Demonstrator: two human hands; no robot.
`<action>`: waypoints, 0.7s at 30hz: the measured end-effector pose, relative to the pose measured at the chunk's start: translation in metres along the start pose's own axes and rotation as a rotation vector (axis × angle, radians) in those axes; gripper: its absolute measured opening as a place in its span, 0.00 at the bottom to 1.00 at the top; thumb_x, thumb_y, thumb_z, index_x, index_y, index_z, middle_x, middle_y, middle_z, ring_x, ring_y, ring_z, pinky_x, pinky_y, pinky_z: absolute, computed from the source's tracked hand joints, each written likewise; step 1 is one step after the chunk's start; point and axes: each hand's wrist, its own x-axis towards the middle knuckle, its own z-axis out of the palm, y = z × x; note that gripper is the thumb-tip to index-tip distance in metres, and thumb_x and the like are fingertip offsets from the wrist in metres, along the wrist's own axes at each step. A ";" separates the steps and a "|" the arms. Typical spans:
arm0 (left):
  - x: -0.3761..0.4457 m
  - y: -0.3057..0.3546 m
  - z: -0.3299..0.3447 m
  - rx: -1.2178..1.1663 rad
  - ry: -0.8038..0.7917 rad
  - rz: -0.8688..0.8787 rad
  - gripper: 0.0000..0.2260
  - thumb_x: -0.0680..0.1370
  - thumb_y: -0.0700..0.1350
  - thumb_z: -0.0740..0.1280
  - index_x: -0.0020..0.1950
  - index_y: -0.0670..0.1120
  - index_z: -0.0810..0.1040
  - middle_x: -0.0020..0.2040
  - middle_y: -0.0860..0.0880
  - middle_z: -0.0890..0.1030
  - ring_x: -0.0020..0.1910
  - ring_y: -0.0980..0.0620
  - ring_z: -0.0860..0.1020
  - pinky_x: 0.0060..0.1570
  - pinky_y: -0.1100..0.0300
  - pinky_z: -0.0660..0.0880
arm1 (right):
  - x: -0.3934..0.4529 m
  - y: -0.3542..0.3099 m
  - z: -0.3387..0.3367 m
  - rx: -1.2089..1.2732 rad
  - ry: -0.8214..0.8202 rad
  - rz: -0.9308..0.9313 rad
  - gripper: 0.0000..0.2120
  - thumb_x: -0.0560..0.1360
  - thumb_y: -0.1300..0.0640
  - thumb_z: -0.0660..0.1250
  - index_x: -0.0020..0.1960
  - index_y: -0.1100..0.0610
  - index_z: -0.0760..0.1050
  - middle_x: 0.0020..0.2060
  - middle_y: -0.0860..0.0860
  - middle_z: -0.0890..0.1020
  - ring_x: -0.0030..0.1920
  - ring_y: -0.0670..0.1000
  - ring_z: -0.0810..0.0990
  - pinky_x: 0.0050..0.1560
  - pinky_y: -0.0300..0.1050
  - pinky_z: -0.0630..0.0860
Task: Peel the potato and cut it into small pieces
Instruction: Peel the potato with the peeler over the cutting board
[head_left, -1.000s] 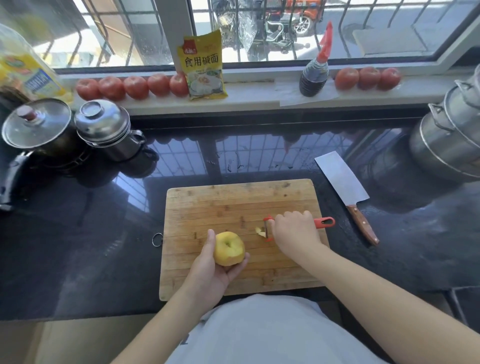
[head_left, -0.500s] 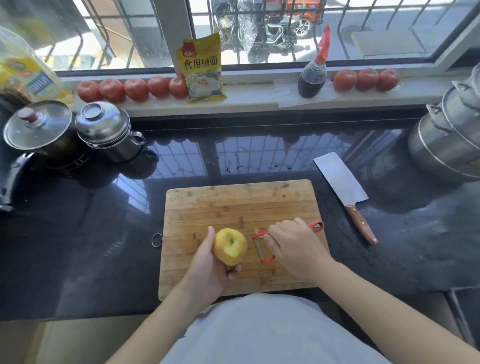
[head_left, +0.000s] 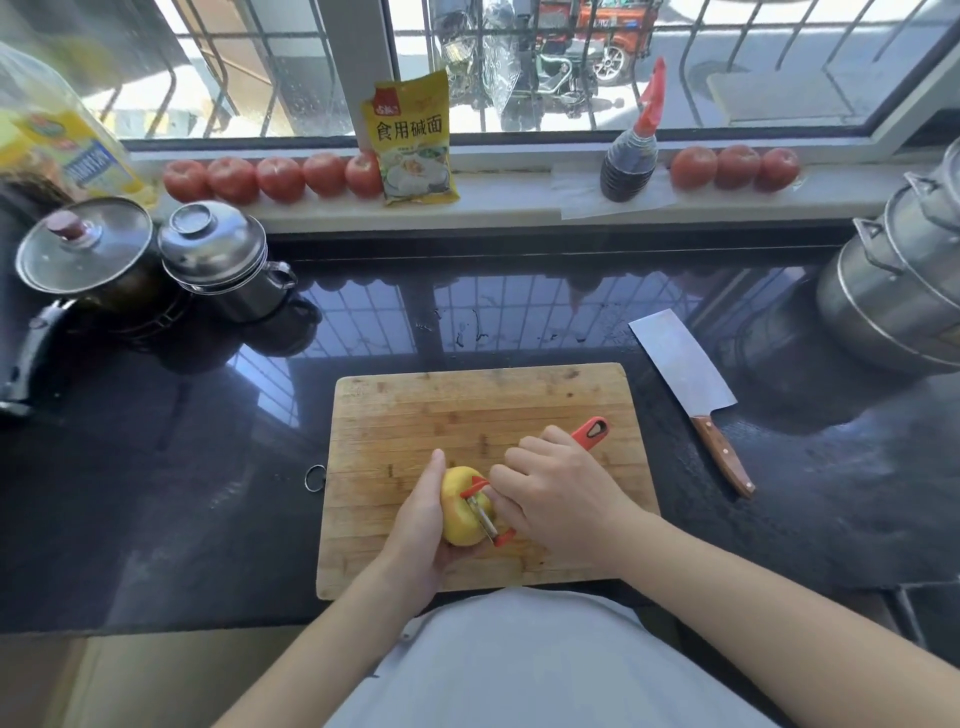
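Head view: my left hand (head_left: 415, 525) cups the potato (head_left: 464, 512) over the cutting board (head_left: 483, 400); right hand (head_left: 558, 488) grips the peeler (head_left: 491, 512), blade across the potato's right face, right hand nearer.

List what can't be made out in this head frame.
- Potato: its far side and underside are hidden by the left hand, so remaining skin there can't be judged.
- Peeler: mid-handle is covered by the right hand.
- Steel pots: cut off by the right edge.
- Oil bottle: cut off by the left edge, label blurred.
- Packet: small print is too small.
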 end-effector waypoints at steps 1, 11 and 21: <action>-0.002 0.001 0.001 -0.027 0.002 -0.007 0.29 0.85 0.63 0.58 0.59 0.37 0.82 0.51 0.36 0.87 0.48 0.41 0.85 0.51 0.42 0.84 | -0.001 0.001 0.001 0.002 -0.004 -0.004 0.17 0.85 0.51 0.57 0.38 0.53 0.71 0.31 0.48 0.73 0.33 0.52 0.68 0.38 0.48 0.65; -0.001 -0.001 -0.004 -0.082 0.045 -0.070 0.22 0.84 0.60 0.62 0.58 0.40 0.77 0.42 0.40 0.84 0.37 0.39 0.82 0.30 0.55 0.77 | -0.014 0.044 0.042 -0.189 -0.344 0.412 0.17 0.85 0.49 0.53 0.43 0.52 0.74 0.36 0.49 0.80 0.36 0.55 0.75 0.41 0.51 0.65; 0.009 -0.002 -0.027 -0.102 -0.143 -0.102 0.19 0.83 0.55 0.57 0.59 0.42 0.78 0.57 0.37 0.84 0.35 0.41 0.79 0.33 0.56 0.67 | -0.016 0.026 0.023 -0.027 -0.284 0.662 0.17 0.85 0.49 0.50 0.42 0.50 0.70 0.36 0.45 0.74 0.37 0.50 0.71 0.42 0.49 0.66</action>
